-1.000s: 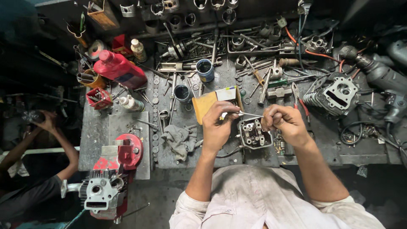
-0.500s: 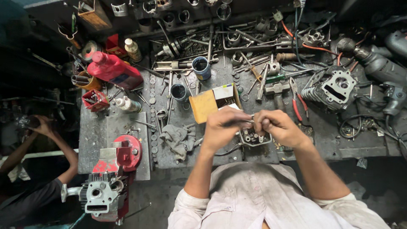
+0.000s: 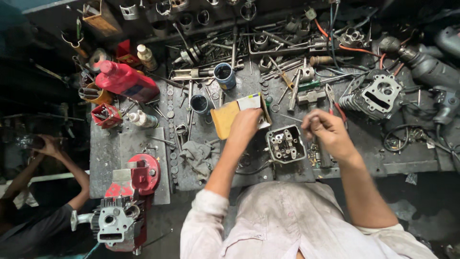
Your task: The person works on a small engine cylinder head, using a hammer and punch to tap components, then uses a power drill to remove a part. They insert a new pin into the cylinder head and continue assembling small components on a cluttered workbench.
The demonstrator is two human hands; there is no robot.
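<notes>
1. Grimy grey workbench (image 3: 134, 144) fills the middle of the frame, strewn with tools, metal parts and washers; along the top edge lie more parts and wrenches
2. Left hand (image 3: 245, 125), centre of the frame, reaches onto an open yellow cardboard box (image 3: 226, 118); fingers curl down over the box's far flap, and whether they grip anything I cannot tell
3. Right hand (image 3: 326, 132), right of centre, is closed with the fingertips pinched together; whatever small piece sits between them is too blurred to make out
4. Square metal engine head (image 3: 286, 144) rests on the bench between the two hands, just below them, touched by neither; its open face shows valves and springs
5. Crumpled grey rag (image 3: 197, 156) lies left of the left forearm; two small blue cups (image 3: 224, 74) stand above the box
6. Red plastic bottle (image 3: 125, 81) lies tilted at upper left, a small red tin (image 3: 105, 115) below it
7. Finned grey cylinder (image 3: 376, 96) sits at upper right, with red-handled pliers (image 3: 335, 103) beside it and a drill (image 3: 431, 72) further right
8. Red and grey engine (image 3: 125, 211) stands at lower left off the bench edge
9. Another person's arm (image 3: 62, 163) bends at the left edge, well apart from the bench work
</notes>
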